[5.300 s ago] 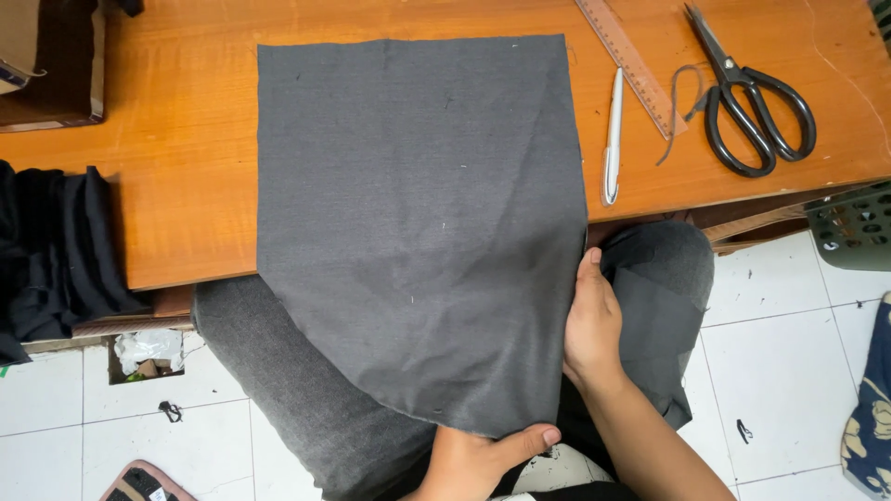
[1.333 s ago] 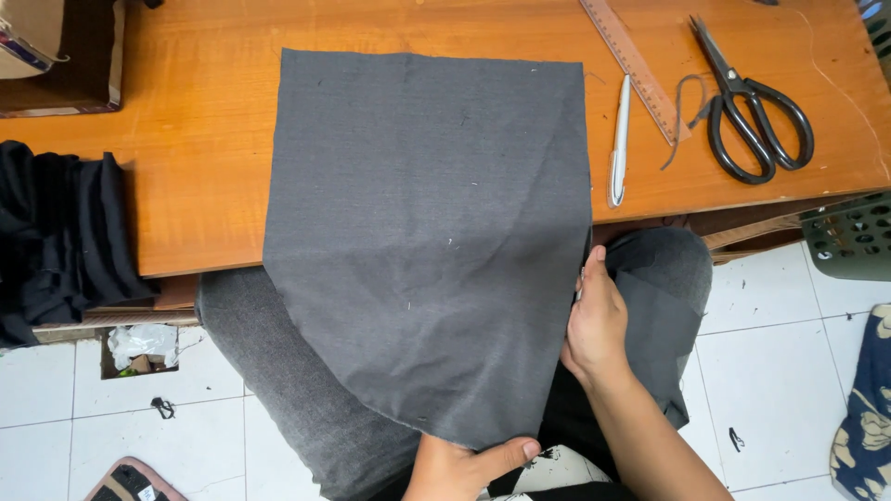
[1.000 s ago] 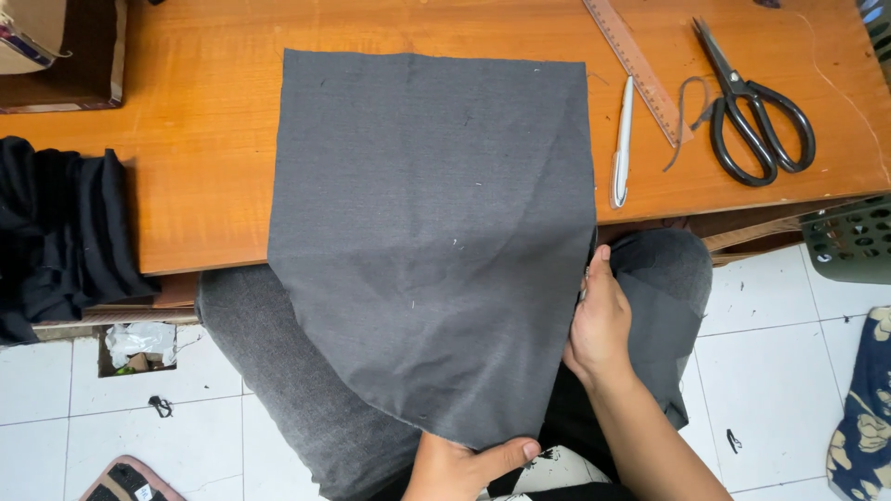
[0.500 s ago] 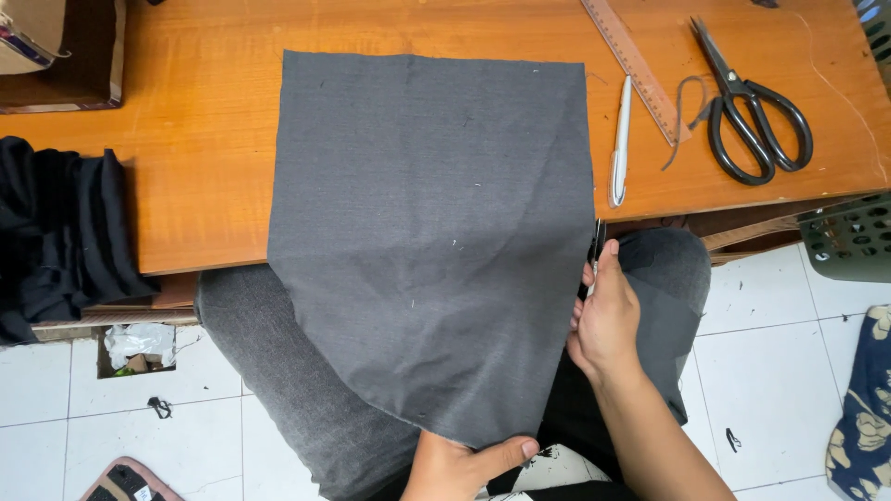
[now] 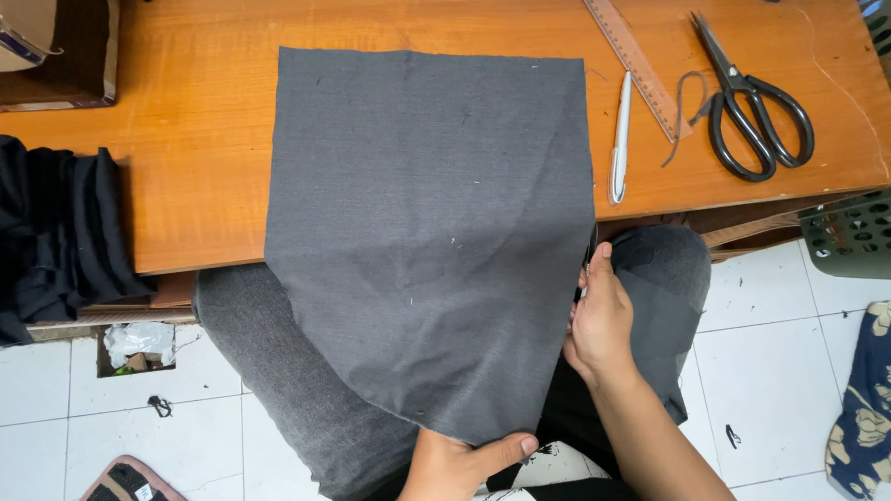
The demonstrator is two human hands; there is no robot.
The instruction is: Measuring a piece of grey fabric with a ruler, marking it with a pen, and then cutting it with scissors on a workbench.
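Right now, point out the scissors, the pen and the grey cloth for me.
scissors (image 5: 742,102): head view, on the pivot where blades meet handles.
pen (image 5: 620,139): head view, middle of its white barrel.
grey cloth (image 5: 427,232): head view, centre of the flat panel.

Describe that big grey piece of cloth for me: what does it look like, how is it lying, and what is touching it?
The grey cloth is a plain, dark grey woven piece with a few pale specks. Its straight-edged upper part lies flat on the orange wooden table; its lower part hangs over the table's near edge onto the person's lap, ending in a curved hem. The right hand grips its right edge, and the left hand pinches its bottom edge.
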